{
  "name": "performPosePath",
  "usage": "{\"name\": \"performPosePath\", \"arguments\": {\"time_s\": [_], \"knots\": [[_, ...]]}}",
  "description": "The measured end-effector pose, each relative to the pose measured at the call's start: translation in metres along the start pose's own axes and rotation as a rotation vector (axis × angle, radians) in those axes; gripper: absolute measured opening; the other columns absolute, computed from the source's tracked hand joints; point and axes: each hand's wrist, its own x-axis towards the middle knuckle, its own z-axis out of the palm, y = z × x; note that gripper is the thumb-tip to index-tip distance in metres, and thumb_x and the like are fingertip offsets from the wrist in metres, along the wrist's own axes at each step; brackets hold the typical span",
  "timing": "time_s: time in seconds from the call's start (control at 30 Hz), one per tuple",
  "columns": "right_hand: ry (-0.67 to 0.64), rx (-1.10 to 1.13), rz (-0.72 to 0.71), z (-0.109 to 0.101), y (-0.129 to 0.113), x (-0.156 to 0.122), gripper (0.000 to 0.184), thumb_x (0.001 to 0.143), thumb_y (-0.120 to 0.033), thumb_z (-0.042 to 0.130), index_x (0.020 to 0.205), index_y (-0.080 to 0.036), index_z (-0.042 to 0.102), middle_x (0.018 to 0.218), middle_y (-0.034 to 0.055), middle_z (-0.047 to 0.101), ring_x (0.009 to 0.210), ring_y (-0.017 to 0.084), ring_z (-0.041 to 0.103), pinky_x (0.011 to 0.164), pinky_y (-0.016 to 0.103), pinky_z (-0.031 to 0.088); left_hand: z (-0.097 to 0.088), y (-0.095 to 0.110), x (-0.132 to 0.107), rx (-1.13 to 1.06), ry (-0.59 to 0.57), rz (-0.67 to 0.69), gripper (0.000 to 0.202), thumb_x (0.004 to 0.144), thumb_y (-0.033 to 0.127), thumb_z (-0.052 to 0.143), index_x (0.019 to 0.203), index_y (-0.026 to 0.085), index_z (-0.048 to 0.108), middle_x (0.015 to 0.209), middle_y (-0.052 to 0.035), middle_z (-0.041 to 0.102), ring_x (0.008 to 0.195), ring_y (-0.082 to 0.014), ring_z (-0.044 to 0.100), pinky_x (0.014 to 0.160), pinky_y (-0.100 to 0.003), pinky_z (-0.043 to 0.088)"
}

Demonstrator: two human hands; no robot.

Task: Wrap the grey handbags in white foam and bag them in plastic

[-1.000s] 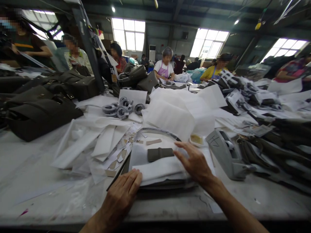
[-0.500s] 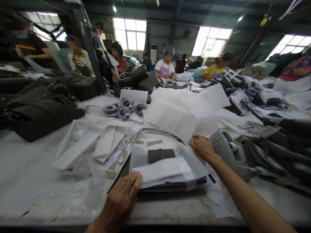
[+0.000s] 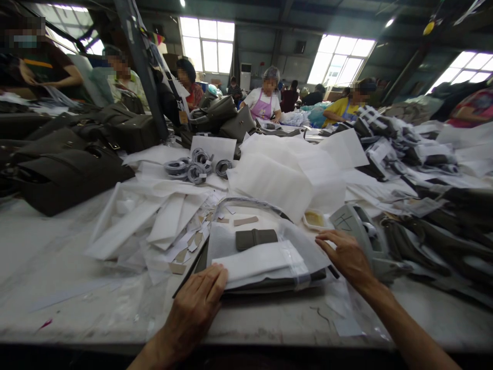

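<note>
A flat dark grey-green bag [image 3: 265,283] lies in front of me with a translucent sheet on it. On top are a folded white foam sheet [image 3: 254,264], held by a clear strip at its right end, and a small dark leather piece [image 3: 256,239]. A wrapped handle [image 3: 254,201] arches from the far side. My left hand [image 3: 202,298] rests with fingers stretched over the bag's left edge, fingertips on the foam; its thumb is hidden. Above the right corner hovers my right hand [image 3: 346,254], fingers curved and slightly apart, with nothing visible in them.
Right of the bag stand a white dish [image 3: 316,220] with something yellowish and a grey tape dispenser [image 3: 356,234]. White sheets [image 3: 273,174], coiled wrapped straps [image 3: 197,165] and card scraps lie beyond. Dark bags [image 3: 73,177] are heaped left, more pieces right. Several people work farther back.
My right hand has drawn back from the dish toward me and to the right, uncovering the dish. My left hand stays on the bag's left edge.
</note>
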Motion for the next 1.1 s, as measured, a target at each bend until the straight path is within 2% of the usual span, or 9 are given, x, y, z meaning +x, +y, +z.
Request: {"name": "performPosePath", "arguments": {"time_s": [0.13, 0.23, 0.4, 0.57, 0.7, 0.8, 0.93, 1.1], "knots": [[-0.066, 0.165, 0.025, 0.003, 0.004, -0.036, 0.025, 0.09, -0.035, 0.048, 0.091, -0.024, 0.071, 0.101, 0.0066, 0.072, 0.094, 0.025, 0.066, 0.088, 0.041, 0.047, 0.001, 0.0, 0.0, -0.002, 0.005, 0.002, 0.034, 0.094, 0.006, 0.038, 0.119, 0.01, 0.06, 0.111, -0.0108, 0.069, 0.106, -0.0214, 0.064, 0.091, -0.032, 0.048], [-0.119, 0.178, 0.027, 0.011, 0.004, -0.05, 0.022, 0.087, -0.029, 0.047, 0.088, -0.023, 0.068, 0.096, 0.0072, 0.07, 0.089, 0.025, 0.064, 0.084, 0.039, 0.047, 0.001, -0.001, 0.0, 0.003, 0.001, 0.004, 0.035, 0.092, 0.005, 0.039, 0.12, 0.01, 0.059, 0.112, -0.011, 0.069, 0.106, -0.0215, 0.064, 0.091, -0.032, 0.048], [-0.091, 0.175, 0.012, 0.018, 0.003, -0.051, 0.018, 0.087, -0.031, 0.048, 0.082, -0.022, 0.064, 0.088, 0.0079, 0.067, 0.085, 0.025, 0.06, 0.08, 0.038, 0.047, 0.0, 0.0, -0.002, 0.009, -0.008, 0.009, 0.036, 0.091, 0.005, 0.039, 0.121, 0.009, 0.058, 0.112, -0.0119, 0.068, 0.106, -0.023, 0.064, 0.09, -0.033, 0.049], [-0.068, 0.176, 0.036, 0.015, 0.003, -0.046, 0.016, 0.084, -0.027, 0.049, 0.079, -0.021, 0.063, 0.085, 0.0082, 0.067, 0.084, 0.026, 0.061, 0.079, 0.04, 0.046, 0.0, 0.0, -0.004, 0.011, -0.024, 0.0, 0.039, 0.089, 0.005, 0.04, 0.123, 0.011, 0.057, 0.113, -0.0119, 0.068, 0.106, -0.0227, 0.064, 0.09, -0.033, 0.051], [-0.066, 0.184, 0.09, 0.004, 0.008, -0.057, 0.022, 0.086, -0.035, 0.049, 0.089, -0.022, 0.068, 0.09, 0.008, 0.069, 0.086, 0.026, 0.065, 0.08, 0.041, 0.048, 0.0, 0.0, -0.003, -0.002, -0.035, -0.003, 0.04, 0.089, 0.006, 0.041, 0.125, 0.012, 0.056, 0.114, -0.0122, 0.068, 0.108, -0.0228, 0.064, 0.091, -0.033, 0.052], [-0.146, 0.231, 0.153, -0.005, 0.01, -0.07, 0.026, 0.079, -0.041, 0.062, 0.098, -0.024, 0.069, 0.096, 0.0067, 0.07, 0.09, 0.026, 0.066, 0.082, 0.038, 0.051, 0.0, 0.0, -0.002, 0.007, -0.022, 0.003, 0.038, 0.089, 0.005, 0.04, 0.123, 0.012, 0.057, 0.113, -0.0113, 0.068, 0.107, -0.0223, 0.064, 0.091, -0.032, 0.051], [-0.238, 0.291, 0.211, -0.01, 0.007, -0.079, 0.02, 0.074, -0.042, 0.068, 0.083, -0.024, 0.07, 0.089, 0.0043, 0.069, 0.088, 0.024, 0.065, 0.082, 0.035, 0.05, 0.001, 0.0, -0.002, 0.018, -0.014, 0.002, 0.038, 0.09, 0.005, 0.039, 0.122, 0.013, 0.057, 0.112, -0.0103, 0.069, 0.105, -0.0219, 0.064, 0.09, -0.032, 0.05], [-0.264, 0.375, 0.348, -0.014, 0.004, -0.074, 0.028, 0.076, -0.051, 0.061, 0.07, -0.024, 0.068, 0.073, 0.0026, 0.068, 0.07, 0.021, 0.064, 0.066, 0.031, 0.049, 0.001, 0.0, -0.003, 0.015, -0.019, 0.0, 0.037, 0.091, 0.007, 0.038, 0.122, 0.011, 0.056, 0.112, -0.0112, 0.068, 0.103, -0.0226, 0.064, 0.089, -0.033, 0.05]]}}
